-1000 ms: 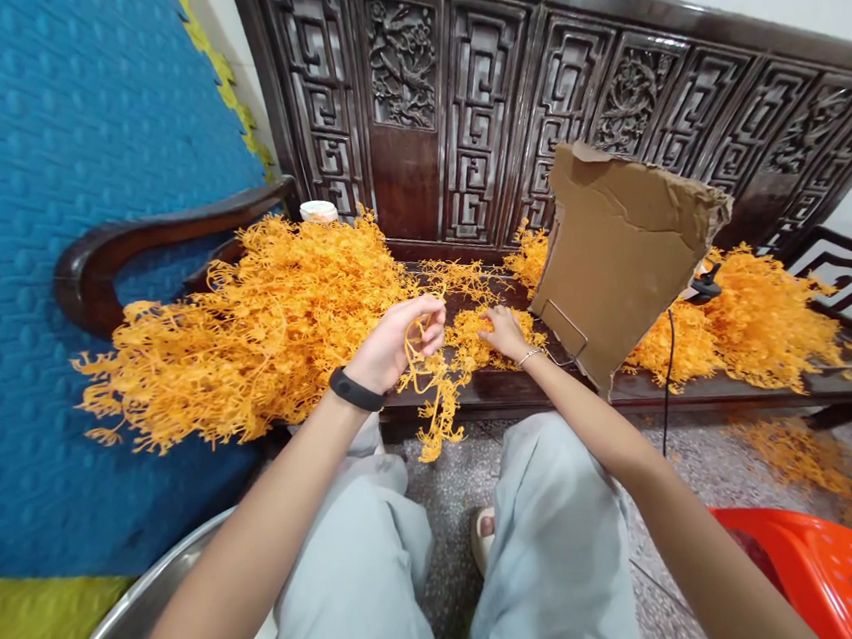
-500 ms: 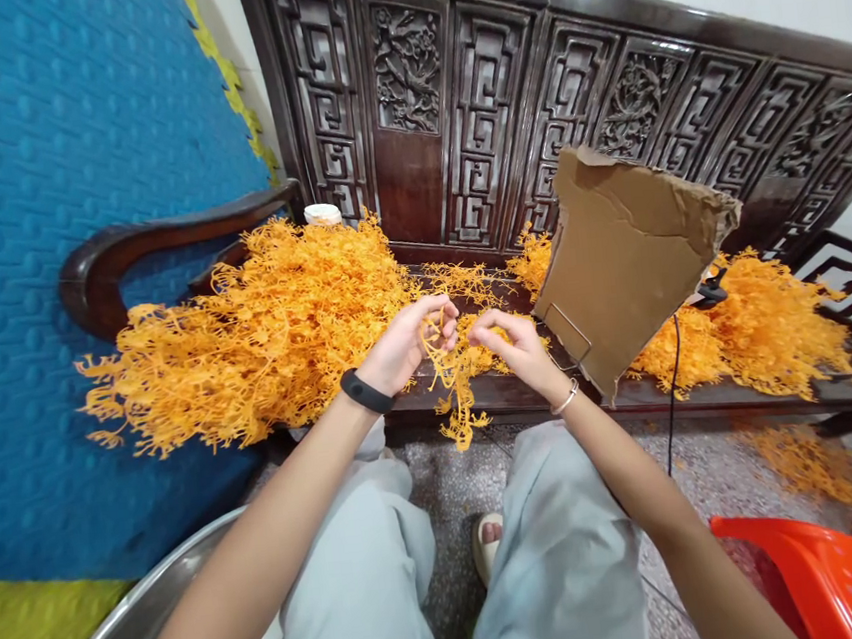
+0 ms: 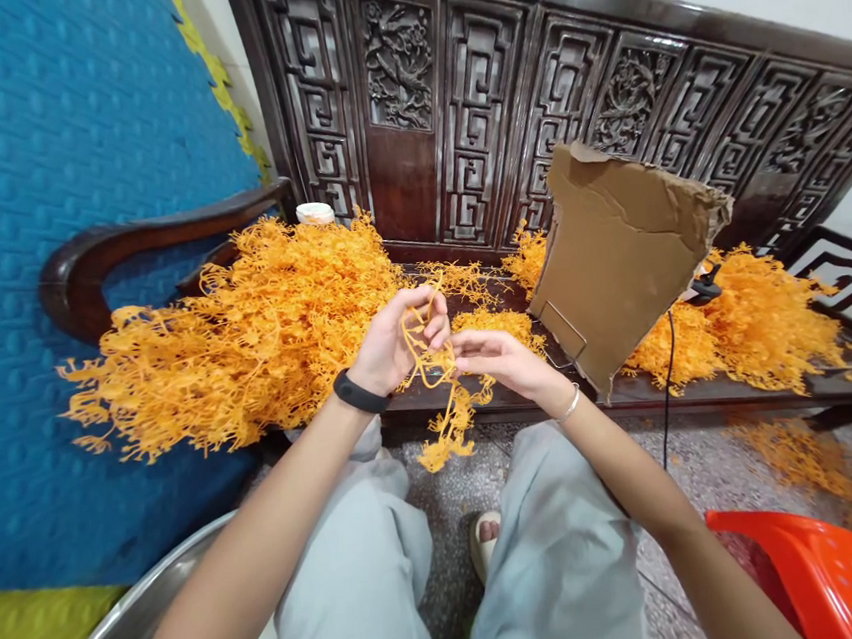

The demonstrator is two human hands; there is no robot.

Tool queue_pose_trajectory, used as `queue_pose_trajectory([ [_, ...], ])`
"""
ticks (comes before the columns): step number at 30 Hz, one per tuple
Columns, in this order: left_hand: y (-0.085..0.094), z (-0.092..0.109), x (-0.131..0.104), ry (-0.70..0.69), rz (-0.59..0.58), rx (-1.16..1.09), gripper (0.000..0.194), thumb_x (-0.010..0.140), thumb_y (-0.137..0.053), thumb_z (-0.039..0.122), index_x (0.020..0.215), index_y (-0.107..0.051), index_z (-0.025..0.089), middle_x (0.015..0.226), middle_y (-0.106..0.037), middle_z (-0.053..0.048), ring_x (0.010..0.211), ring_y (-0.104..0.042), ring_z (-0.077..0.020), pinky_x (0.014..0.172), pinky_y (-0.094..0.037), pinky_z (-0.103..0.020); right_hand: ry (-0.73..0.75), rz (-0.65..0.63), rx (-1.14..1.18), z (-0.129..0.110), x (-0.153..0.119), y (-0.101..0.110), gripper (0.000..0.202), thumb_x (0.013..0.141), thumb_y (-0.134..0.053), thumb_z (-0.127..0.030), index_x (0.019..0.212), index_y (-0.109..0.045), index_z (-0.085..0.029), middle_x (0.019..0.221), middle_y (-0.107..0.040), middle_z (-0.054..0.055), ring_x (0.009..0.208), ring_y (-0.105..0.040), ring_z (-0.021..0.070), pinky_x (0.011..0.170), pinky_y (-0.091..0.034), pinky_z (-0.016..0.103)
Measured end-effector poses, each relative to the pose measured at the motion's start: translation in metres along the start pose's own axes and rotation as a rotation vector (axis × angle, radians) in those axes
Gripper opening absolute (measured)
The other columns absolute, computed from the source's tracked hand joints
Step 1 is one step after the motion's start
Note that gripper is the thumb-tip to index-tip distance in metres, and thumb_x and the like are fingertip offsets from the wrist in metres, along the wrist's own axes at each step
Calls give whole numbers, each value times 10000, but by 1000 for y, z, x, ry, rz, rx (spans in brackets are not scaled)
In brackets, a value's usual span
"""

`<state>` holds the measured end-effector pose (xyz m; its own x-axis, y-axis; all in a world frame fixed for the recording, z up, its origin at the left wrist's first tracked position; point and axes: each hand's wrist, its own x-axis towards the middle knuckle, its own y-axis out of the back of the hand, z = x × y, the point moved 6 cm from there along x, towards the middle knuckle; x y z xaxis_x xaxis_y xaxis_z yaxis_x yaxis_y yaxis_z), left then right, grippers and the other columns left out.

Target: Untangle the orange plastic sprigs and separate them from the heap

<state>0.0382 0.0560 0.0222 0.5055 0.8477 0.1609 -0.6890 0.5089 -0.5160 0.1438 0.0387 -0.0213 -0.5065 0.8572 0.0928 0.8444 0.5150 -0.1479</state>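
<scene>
My left hand [image 3: 398, 337], with a black band at the wrist, is closed round the thin stems of an orange branching plastic sprig [image 3: 448, 428]. The sprig's stems loop over the fingers, and its tufted ends hang below. From the right, my right hand [image 3: 501, 360], with a silver bangle, pinches the stems just beside my left fingers. A large heap of similar orange sprigs [image 3: 246, 327] lies on the dark wooden bench to the left, against my left hand's side. Loose orange pieces [image 3: 498, 325] lie behind my hands.
A brown cardboard piece [image 3: 623, 260] leans on the carved bench back [image 3: 496, 102], with another orange heap [image 3: 758, 323] and a black cord [image 3: 670, 386] to its right. A red plastic chair [image 3: 811, 564] stands at lower right, a metal basin [image 3: 134, 619] at lower left.
My right hand has come left and its fingers have closed on the sprig's stems. The sprig hangs slightly lower and further left, with its stems spread into loops.
</scene>
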Motion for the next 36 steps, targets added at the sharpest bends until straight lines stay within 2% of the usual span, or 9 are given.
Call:
queue_pose_trajectory([
  [6, 0, 5, -1, -46, -32, -27, 235, 757, -501, 332, 624, -554, 144, 462, -409, 21, 431, -446, -79, 448, -357, -197, -64, -47, 212, 7, 3, -2, 298, 652, -759, -225, 940, -696, -184, 762, -641, -13, 697, -590, 87, 733, -480, 232],
  [12, -2, 7, -4, -71, -55, -64, 264, 769, -481, 329, 602, -559, 141, 449, -391, 23, 408, -432, -76, 442, -361, -202, -56, -94, 230, 7, 4, -10, 321, 640, -758, -186, 944, -656, -188, 822, -624, -5, 699, -565, 88, 714, -479, 244],
  [15, -5, 7, -6, -56, -81, -69, 269, 767, -482, 332, 594, -564, 143, 445, -386, 24, 403, -431, -80, 438, -370, -212, -30, -86, 233, 5, 5, -16, 280, 627, -762, -179, 875, -632, -179, 851, -607, -4, 757, -565, 92, 732, -487, 234],
  [21, -6, 9, -8, -50, -69, -69, 319, 782, -457, 359, 560, -543, 148, 434, -380, 22, 394, -432, -84, 427, -375, -225, -69, -109, 294, 7, 8, -18, 263, 616, -767, -190, 756, -546, -164, 752, -610, -14, 731, -604, 92, 774, -479, 237],
  [29, -3, 13, -8, -85, -53, -34, 306, 763, -474, 353, 540, -537, 153, 421, -370, 28, 386, -429, -75, 449, -373, -224, -80, -46, 212, 5, 6, -12, 373, 594, -765, -180, 944, -635, -182, 772, -615, -29, 670, -570, 69, 719, -474, 219],
  [33, -3, 11, -7, -70, -50, 45, 315, 755, -490, 363, 515, -503, 158, 432, -357, 33, 391, -417, -75, 426, -334, -225, -59, -28, 46, 2, 5, -9, 198, 601, -773, -229, 758, -671, -163, 734, -626, -23, 659, -555, 68, 693, -450, 217],
  [36, 1, 8, -4, -58, 21, 145, 341, 758, -525, 327, 481, -411, 165, 445, -346, 43, 402, -408, -61, 446, -327, -218, 36, 54, -95, -3, 6, 0, 155, 641, -758, -262, 713, -655, -171, 729, -634, -25, 669, -552, 71, 683, -438, 219],
])
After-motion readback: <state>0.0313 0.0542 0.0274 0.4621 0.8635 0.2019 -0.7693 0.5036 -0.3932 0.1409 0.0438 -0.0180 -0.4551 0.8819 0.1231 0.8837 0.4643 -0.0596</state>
